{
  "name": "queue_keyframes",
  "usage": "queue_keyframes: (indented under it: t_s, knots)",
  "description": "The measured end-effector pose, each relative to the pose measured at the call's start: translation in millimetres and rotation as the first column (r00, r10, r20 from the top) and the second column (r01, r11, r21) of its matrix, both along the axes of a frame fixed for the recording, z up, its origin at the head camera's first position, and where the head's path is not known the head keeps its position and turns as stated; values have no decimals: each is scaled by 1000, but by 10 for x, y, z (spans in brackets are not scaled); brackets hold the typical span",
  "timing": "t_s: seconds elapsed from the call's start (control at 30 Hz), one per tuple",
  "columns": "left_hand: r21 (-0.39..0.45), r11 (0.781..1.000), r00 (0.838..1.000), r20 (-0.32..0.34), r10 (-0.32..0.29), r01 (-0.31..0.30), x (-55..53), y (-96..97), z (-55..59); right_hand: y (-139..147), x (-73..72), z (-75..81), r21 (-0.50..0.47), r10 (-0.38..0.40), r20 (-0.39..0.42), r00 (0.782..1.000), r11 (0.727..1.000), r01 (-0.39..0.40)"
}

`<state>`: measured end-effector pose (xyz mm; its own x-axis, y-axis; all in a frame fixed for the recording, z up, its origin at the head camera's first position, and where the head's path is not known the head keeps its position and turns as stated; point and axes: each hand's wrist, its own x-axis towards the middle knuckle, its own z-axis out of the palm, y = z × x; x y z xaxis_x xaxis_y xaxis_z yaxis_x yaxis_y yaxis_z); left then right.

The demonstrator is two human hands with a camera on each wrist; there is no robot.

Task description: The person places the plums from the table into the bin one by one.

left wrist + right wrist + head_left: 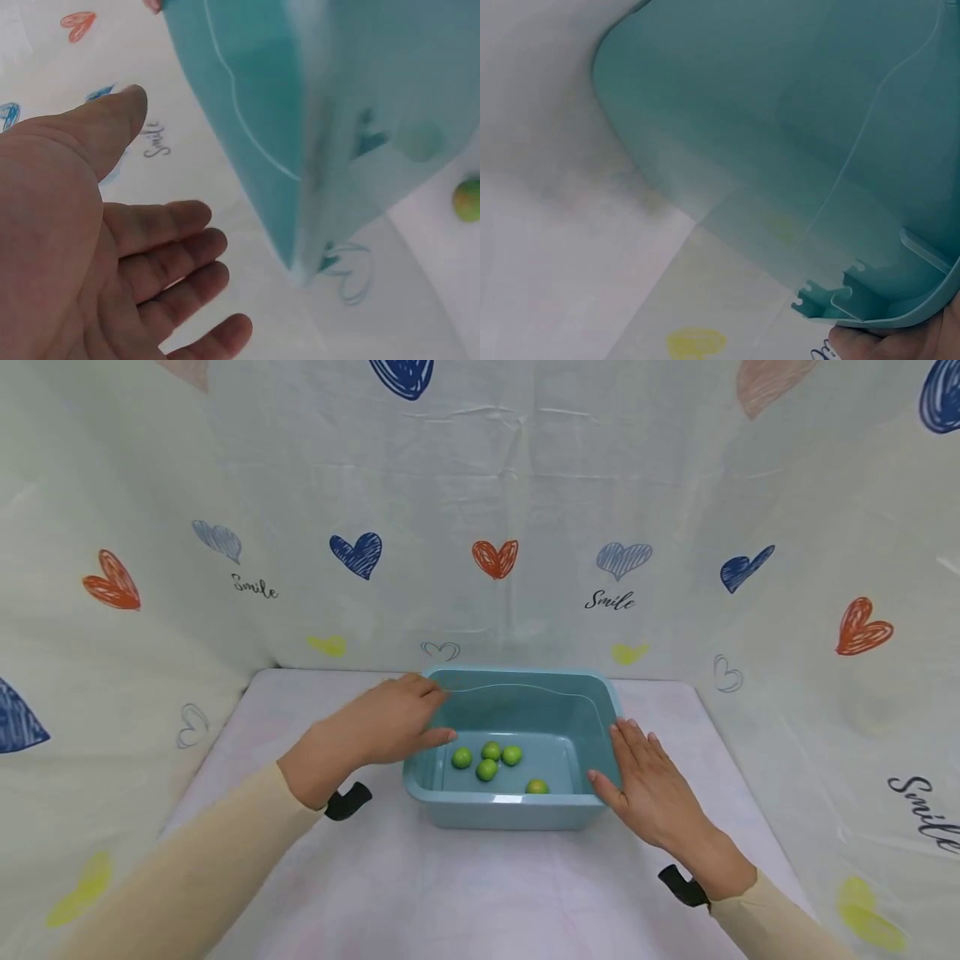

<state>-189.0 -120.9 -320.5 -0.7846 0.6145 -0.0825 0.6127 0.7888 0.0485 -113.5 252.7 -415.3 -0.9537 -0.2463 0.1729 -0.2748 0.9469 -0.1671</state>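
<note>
A blue-green plastic basin stands on the table with several small green limes on its floor. At its left rim is my left hand, fingers stretched and thumb apart. My right hand lies along the right rim with straight fingers. In the left wrist view, that palm is turned up with loose fingers, apart from the slanting basin; one lime shows beyond it. The right wrist view has the basin's underside lip close up, with only a few fingers visible beside it.
A pale cloth covers the table. Behind and on both sides hangs a white curtain printed with hearts and "Smile" lettering. Each wrist wears a black strap.
</note>
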Motion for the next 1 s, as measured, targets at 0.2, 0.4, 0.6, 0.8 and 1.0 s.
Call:
queue_keyframes:
  t_s: [0.2, 0.4, 0.6, 0.8, 1.0]
  knots:
    - [173, 980, 991, 109, 81, -100, 325, -272, -336, -4, -13, 10, -4, 11, 13, 1000, 1000, -10]
    - [257, 958, 985, 145, 94, -129, 545, -365, -610, -90, -91, -2, -28, 43, 19, 999, 999, -42]
    - [287, 944, 986, 80, 146, -163, 637, -422, -770, -247, -216, -12, -14, 76, 12, 997, 997, -75]
    - [266, 935, 968, -21, 251, -236, 695, -427, -879, -329, -308, 7, 1, 79, 27, 996, 997, -79]
    - [291, 902, 941, -13, 338, -320, 721, -365, -899, -331, -294, 3, -32, 72, 32, 997, 997, -71]
